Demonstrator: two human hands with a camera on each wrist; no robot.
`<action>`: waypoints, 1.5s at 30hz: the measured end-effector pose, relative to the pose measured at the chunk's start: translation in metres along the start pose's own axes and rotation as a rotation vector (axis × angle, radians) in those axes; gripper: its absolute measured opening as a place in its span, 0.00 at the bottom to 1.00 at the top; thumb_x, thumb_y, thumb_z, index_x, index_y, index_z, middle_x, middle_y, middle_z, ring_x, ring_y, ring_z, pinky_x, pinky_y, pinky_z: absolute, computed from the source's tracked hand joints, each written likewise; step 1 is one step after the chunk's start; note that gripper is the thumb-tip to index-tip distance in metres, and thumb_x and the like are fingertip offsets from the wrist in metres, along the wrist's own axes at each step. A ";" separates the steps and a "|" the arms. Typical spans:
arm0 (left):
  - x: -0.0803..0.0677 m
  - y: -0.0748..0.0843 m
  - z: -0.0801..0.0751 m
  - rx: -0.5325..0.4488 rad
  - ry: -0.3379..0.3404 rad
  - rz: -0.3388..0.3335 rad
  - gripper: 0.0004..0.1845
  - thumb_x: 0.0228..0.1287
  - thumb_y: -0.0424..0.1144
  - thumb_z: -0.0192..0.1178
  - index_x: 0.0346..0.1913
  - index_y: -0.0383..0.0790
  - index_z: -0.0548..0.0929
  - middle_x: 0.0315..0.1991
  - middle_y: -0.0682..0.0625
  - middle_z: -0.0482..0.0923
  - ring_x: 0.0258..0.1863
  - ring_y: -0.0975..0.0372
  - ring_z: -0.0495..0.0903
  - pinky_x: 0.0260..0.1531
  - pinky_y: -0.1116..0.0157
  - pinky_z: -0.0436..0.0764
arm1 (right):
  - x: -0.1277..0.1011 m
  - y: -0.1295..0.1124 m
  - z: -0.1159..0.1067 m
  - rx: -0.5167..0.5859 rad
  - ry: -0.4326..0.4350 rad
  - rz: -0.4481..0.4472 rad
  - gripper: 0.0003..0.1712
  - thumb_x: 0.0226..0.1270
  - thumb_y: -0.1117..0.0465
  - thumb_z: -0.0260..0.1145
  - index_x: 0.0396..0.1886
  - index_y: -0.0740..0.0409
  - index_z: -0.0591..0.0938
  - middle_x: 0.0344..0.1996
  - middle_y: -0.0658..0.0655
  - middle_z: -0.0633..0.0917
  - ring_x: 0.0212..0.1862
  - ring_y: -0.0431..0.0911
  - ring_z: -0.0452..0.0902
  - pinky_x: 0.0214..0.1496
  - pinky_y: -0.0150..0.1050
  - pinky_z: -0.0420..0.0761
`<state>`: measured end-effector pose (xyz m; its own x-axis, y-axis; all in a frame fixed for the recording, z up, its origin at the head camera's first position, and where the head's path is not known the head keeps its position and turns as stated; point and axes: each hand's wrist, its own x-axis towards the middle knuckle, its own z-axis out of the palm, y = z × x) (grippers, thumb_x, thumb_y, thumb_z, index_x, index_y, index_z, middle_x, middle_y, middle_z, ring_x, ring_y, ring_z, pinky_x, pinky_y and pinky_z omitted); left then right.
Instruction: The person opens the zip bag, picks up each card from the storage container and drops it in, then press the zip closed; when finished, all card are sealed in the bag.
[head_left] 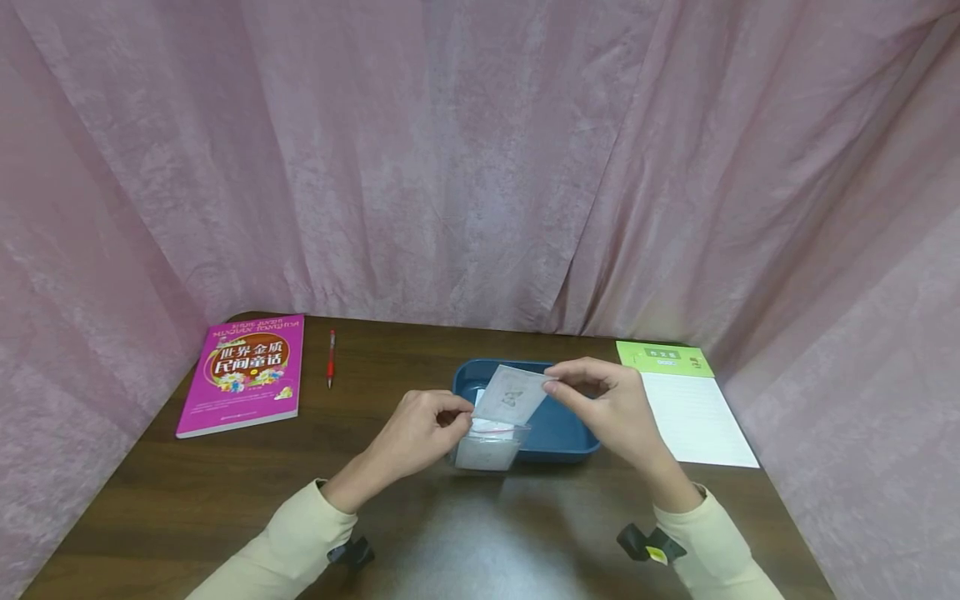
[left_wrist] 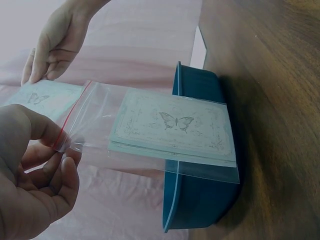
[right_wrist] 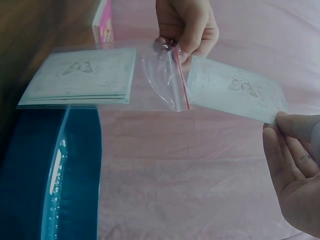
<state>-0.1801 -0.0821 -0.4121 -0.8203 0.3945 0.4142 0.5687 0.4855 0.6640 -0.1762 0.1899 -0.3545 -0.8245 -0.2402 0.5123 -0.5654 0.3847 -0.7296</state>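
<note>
Loose card, head view: the butterfly card (head_left: 512, 395) sits at one o'clock from the clear bag (head_left: 489, 451), over the blue tray (head_left: 561, 457); right grip (head_left: 607, 407) pinches just a corner, so a slip could drop it.
Red zip, left wrist: left grip (left_wrist: 32, 195) pinches the bag beside the zip (left_wrist: 75, 107); a sagging mouth may snag the card.
Card stack, right wrist: inside the bag, nine o'clock from the zip; the stack (right_wrist: 80, 80) might slide out if tipped.

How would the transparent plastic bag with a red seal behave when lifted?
The transparent plastic bag is probably floppy, because its film wrinkles beside the red seal. Its other end may bend less, since stacked pale butterfly-printed cards lie there.
</note>
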 end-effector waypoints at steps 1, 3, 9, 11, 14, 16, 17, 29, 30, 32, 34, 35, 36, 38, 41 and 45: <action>0.000 0.000 0.000 0.000 0.002 0.000 0.08 0.63 0.31 0.62 0.38 0.39 0.91 0.30 0.55 0.84 0.27 0.70 0.76 0.27 0.71 0.78 | 0.000 0.000 0.000 -0.002 -0.001 0.002 0.08 0.62 0.67 0.75 0.41 0.54 0.91 0.37 0.50 0.91 0.37 0.38 0.86 0.42 0.30 0.84; 0.000 -0.001 0.000 0.002 0.002 -0.005 0.08 0.63 0.31 0.62 0.38 0.39 0.91 0.30 0.56 0.84 0.26 0.70 0.76 0.27 0.71 0.78 | -0.002 0.001 0.001 -0.008 -0.001 0.007 0.08 0.62 0.66 0.75 0.41 0.54 0.91 0.37 0.50 0.91 0.37 0.38 0.86 0.42 0.30 0.84; 0.000 -0.001 0.000 0.000 0.004 0.000 0.08 0.63 0.32 0.61 0.37 0.40 0.91 0.29 0.57 0.83 0.26 0.70 0.76 0.26 0.71 0.78 | -0.005 0.002 0.003 -0.023 -0.005 0.009 0.08 0.62 0.65 0.75 0.41 0.53 0.91 0.37 0.49 0.90 0.37 0.39 0.85 0.42 0.30 0.84; 0.000 -0.001 0.000 -0.005 0.002 0.002 0.08 0.64 0.32 0.61 0.37 0.40 0.91 0.29 0.57 0.83 0.26 0.70 0.76 0.26 0.71 0.78 | -0.006 0.002 0.003 -0.026 -0.005 0.001 0.08 0.62 0.66 0.75 0.40 0.53 0.91 0.37 0.49 0.90 0.37 0.40 0.85 0.42 0.31 0.84; 0.000 -0.001 -0.001 -0.013 -0.007 -0.005 0.08 0.65 0.32 0.62 0.38 0.40 0.91 0.30 0.56 0.83 0.26 0.69 0.76 0.26 0.70 0.79 | -0.006 0.002 0.004 -0.034 -0.001 -0.018 0.08 0.62 0.66 0.75 0.40 0.53 0.91 0.37 0.49 0.90 0.38 0.40 0.85 0.42 0.31 0.84; 0.000 -0.001 -0.002 -0.015 -0.015 -0.016 0.08 0.66 0.33 0.62 0.39 0.40 0.91 0.30 0.56 0.83 0.26 0.68 0.76 0.26 0.70 0.78 | -0.007 0.003 0.004 -0.038 0.002 -0.035 0.09 0.62 0.67 0.75 0.41 0.53 0.91 0.37 0.49 0.90 0.38 0.40 0.85 0.43 0.30 0.84; -0.001 -0.001 -0.002 -0.016 -0.018 -0.019 0.08 0.66 0.33 0.62 0.39 0.40 0.91 0.30 0.56 0.83 0.26 0.68 0.76 0.26 0.70 0.79 | -0.007 0.003 0.005 -0.041 0.003 -0.046 0.09 0.61 0.67 0.75 0.40 0.53 0.91 0.37 0.49 0.90 0.38 0.40 0.85 0.43 0.30 0.84; 0.001 -0.002 -0.002 0.006 -0.002 0.001 0.07 0.65 0.33 0.62 0.37 0.42 0.91 0.29 0.58 0.83 0.26 0.70 0.76 0.26 0.70 0.78 | -0.011 0.007 0.016 -0.107 -0.025 -0.165 0.11 0.58 0.69 0.77 0.38 0.51 0.91 0.37 0.46 0.90 0.38 0.38 0.85 0.40 0.31 0.84; 0.001 -0.002 -0.003 0.006 -0.003 0.000 0.07 0.65 0.33 0.62 0.37 0.42 0.91 0.29 0.58 0.83 0.26 0.69 0.76 0.26 0.71 0.78 | -0.011 0.008 0.017 -0.114 -0.027 -0.176 0.11 0.58 0.70 0.77 0.38 0.50 0.91 0.37 0.46 0.90 0.38 0.38 0.85 0.40 0.31 0.84; 0.001 -0.002 -0.003 0.007 -0.002 -0.003 0.07 0.65 0.33 0.62 0.38 0.42 0.91 0.30 0.57 0.83 0.26 0.69 0.76 0.25 0.71 0.78 | -0.012 0.009 0.019 -0.117 -0.034 -0.188 0.11 0.59 0.70 0.76 0.38 0.50 0.91 0.37 0.46 0.90 0.39 0.38 0.85 0.40 0.31 0.85; 0.001 -0.002 -0.003 0.007 -0.001 -0.004 0.07 0.65 0.33 0.62 0.38 0.42 0.91 0.30 0.57 0.83 0.25 0.69 0.75 0.25 0.71 0.77 | -0.013 0.011 0.021 -0.107 -0.039 -0.196 0.11 0.59 0.70 0.76 0.38 0.51 0.90 0.37 0.46 0.90 0.39 0.39 0.86 0.41 0.32 0.85; 0.001 -0.001 -0.003 0.005 -0.001 -0.004 0.08 0.65 0.32 0.62 0.38 0.41 0.91 0.29 0.57 0.83 0.25 0.69 0.75 0.25 0.71 0.77 | -0.014 0.012 0.022 -0.102 -0.041 -0.199 0.11 0.59 0.70 0.76 0.38 0.52 0.90 0.37 0.47 0.90 0.39 0.39 0.86 0.41 0.31 0.85; 0.001 -0.001 -0.003 0.004 0.000 -0.002 0.08 0.65 0.32 0.62 0.38 0.41 0.91 0.29 0.57 0.83 0.25 0.69 0.75 0.25 0.71 0.78 | -0.014 0.013 0.023 -0.096 -0.041 -0.203 0.11 0.59 0.71 0.76 0.38 0.52 0.90 0.37 0.47 0.90 0.39 0.39 0.86 0.41 0.32 0.85; 0.001 -0.001 -0.003 -0.001 -0.001 -0.004 0.08 0.65 0.32 0.62 0.38 0.41 0.91 0.29 0.56 0.83 0.25 0.69 0.76 0.25 0.70 0.78 | -0.015 0.016 0.025 -0.086 -0.042 -0.205 0.11 0.59 0.71 0.75 0.38 0.52 0.90 0.37 0.47 0.90 0.39 0.40 0.86 0.41 0.32 0.85; 0.000 -0.001 -0.004 -0.007 -0.005 -0.006 0.08 0.66 0.32 0.62 0.39 0.40 0.91 0.30 0.56 0.83 0.26 0.69 0.76 0.25 0.70 0.79 | -0.016 0.019 0.028 -0.080 -0.045 -0.202 0.10 0.59 0.71 0.75 0.38 0.52 0.90 0.36 0.47 0.90 0.39 0.40 0.86 0.40 0.35 0.86; 0.000 -0.001 -0.004 -0.012 -0.007 -0.005 0.08 0.67 0.32 0.62 0.39 0.40 0.91 0.30 0.56 0.83 0.25 0.68 0.75 0.25 0.70 0.78 | -0.017 0.024 0.032 -0.077 -0.048 -0.192 0.10 0.59 0.70 0.76 0.38 0.52 0.91 0.36 0.47 0.90 0.38 0.40 0.86 0.39 0.41 0.87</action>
<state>-0.1810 -0.0858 -0.4107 -0.8226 0.3979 0.4063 0.5639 0.4784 0.6732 -0.1761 0.1743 -0.3954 -0.7029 -0.3568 0.6153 -0.7105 0.3941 -0.5830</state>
